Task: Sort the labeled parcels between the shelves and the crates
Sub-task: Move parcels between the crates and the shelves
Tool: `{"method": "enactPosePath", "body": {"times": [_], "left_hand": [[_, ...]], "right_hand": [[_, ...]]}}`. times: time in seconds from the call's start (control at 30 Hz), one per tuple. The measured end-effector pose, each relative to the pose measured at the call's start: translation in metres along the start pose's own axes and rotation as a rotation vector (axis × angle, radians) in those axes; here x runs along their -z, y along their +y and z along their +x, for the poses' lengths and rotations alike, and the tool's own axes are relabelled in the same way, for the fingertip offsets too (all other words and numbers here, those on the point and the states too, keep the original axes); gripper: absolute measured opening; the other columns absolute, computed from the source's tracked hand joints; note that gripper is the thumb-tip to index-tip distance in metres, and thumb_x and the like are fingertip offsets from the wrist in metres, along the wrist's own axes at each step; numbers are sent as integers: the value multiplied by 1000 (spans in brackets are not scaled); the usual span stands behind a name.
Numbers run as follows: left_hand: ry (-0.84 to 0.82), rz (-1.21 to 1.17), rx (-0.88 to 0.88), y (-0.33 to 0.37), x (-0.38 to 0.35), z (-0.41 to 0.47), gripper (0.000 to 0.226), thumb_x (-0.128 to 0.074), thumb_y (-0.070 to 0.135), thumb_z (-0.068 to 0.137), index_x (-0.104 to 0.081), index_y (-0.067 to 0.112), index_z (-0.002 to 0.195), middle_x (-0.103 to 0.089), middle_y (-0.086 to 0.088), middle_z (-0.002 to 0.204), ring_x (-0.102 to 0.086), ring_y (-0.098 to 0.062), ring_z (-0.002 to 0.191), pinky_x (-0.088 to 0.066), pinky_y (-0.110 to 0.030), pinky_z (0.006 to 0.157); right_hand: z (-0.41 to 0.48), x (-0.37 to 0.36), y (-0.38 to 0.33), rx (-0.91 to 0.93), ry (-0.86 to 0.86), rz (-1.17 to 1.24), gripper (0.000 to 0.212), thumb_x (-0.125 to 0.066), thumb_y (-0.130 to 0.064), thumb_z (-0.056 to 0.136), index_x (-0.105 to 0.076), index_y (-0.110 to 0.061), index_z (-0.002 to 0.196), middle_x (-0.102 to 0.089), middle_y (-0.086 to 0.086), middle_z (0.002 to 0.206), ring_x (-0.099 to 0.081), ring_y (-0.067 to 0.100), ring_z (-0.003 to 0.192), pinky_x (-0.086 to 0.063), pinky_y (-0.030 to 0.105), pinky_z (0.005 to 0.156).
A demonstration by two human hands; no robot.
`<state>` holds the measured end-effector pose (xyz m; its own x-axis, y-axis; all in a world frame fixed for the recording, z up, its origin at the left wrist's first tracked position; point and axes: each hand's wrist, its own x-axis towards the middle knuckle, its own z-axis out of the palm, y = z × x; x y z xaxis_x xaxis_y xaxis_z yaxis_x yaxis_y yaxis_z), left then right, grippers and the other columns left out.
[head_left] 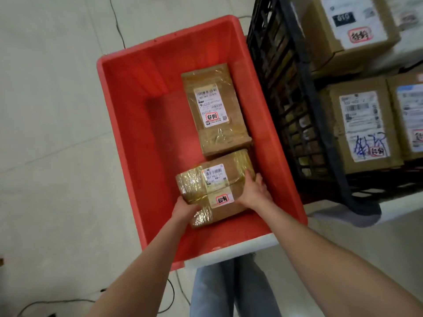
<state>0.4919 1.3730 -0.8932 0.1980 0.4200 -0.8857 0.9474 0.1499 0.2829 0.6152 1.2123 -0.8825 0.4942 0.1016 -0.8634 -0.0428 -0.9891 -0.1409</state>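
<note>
A red plastic crate point(128, 133) stands on the floor below me. Inside it, a taped brown parcel with a white label point(214, 108) lies flat against the right wall. In front of that one is a second taped parcel with a label point(217, 186), low in the crate's near end. My left hand point(184, 209) grips its near left corner. My right hand point(255, 191) holds its right side, fingers curled over the edge. I cannot tell whether the parcel touches the crate floor.
A black lattice crate point(288, 92) stands right of the red one. Beyond it, shelves point(407, 56) carry several labeled cardboard boxes point(361, 124). Thin cables point(116, 19) run over the pale floor. My legs in jeans point(229, 291) are under the crate's near rim.
</note>
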Motion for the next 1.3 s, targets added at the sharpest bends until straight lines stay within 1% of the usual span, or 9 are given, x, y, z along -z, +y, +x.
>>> {"method": "enactPosePath", "body": {"times": [0.1, 0.27, 0.43, 0.63, 0.77, 0.93, 1.07, 1.2, 1.3], "left_hand": [[49, 286, -98, 18, 4, -24, 57, -72, 11, 78, -49, 2, 130, -58, -16, 125, -59, -30, 111, -48, -37, 95], [102, 840, -413, 67, 7, -88, 83, -71, 21, 81, -22, 8, 147, -32, -15, 147, -41, -33, 130, -42, -42, 103], [206, 1088, -661, 129, 3, -160, 86, -71, 24, 82, -18, 12, 149, -29, -10, 149, -37, -28, 132, -45, -41, 101], [287, 1247, -1003, 195, -13, -241, 83, -66, 24, 83, -17, 14, 149, -27, -5, 151, -32, -25, 136, -42, -37, 100], [280, 1344, -1246, 222, -40, -302, 75, -60, 18, 86, -20, 11, 149, -30, -8, 149, -33, -28, 135, -42, -38, 100], [229, 1457, -1515, 229, -99, -389, 66, -60, 27, 88, -27, 12, 143, -35, -9, 144, -36, -27, 133, -43, -37, 98], [88, 1490, -1696, 212, -155, -460, 58, -55, 19, 89, -30, 13, 140, -36, -8, 141, -36, -27, 131, -43, -37, 96], [36, 1504, -1891, 184, -210, -527, 47, -53, 22, 91, -36, 13, 134, -40, -7, 137, -40, -26, 127, -45, -38, 95], [-5, 1515, -2008, 158, -253, -581, 59, -59, 18, 87, -31, 15, 139, -37, -5, 140, -39, -26, 129, -45, -37, 98]], "right_hand": [[-21, 12, -5, 32, 62, 8, 95, -72, -28, 80, -9, -28, 152, -11, 10, 155, -28, 32, 138, -35, 40, 108], [-80, 46, -15, 133, 180, 36, 81, -67, -24, 84, -18, -27, 149, -22, 5, 149, -37, 29, 131, -39, 39, 103], [-147, 97, -9, 209, 327, 49, 77, -61, -17, 88, -16, -27, 150, -18, 3, 153, -34, 26, 133, -41, 40, 100], [-223, 158, 21, 215, 533, 84, 73, -60, -22, 90, -18, -27, 149, -25, 2, 150, -41, 25, 128, -47, 39, 89], [-274, 187, 65, 104, 697, 126, 69, -58, -24, 90, -20, -26, 148, -26, 2, 150, -39, 26, 130, -45, 39, 91], [-344, 197, 143, -89, 869, 215, 67, -60, -20, 89, -25, -25, 146, -28, 3, 148, -38, 28, 129, -48, 42, 89], [-408, 185, 211, -247, 968, 306, 64, -60, -19, 88, -29, -25, 143, -35, 4, 142, -45, 27, 120, -48, 40, 85], [-475, 167, 283, -412, 1051, 349, 67, -60, -20, 88, -25, -23, 146, -31, 5, 146, -43, 29, 124, -46, 42, 93], [-520, 153, 339, -511, 1114, 393, 65, -59, -23, 90, -26, -21, 146, -32, 6, 146, -41, 29, 127, -44, 41, 95]]}}
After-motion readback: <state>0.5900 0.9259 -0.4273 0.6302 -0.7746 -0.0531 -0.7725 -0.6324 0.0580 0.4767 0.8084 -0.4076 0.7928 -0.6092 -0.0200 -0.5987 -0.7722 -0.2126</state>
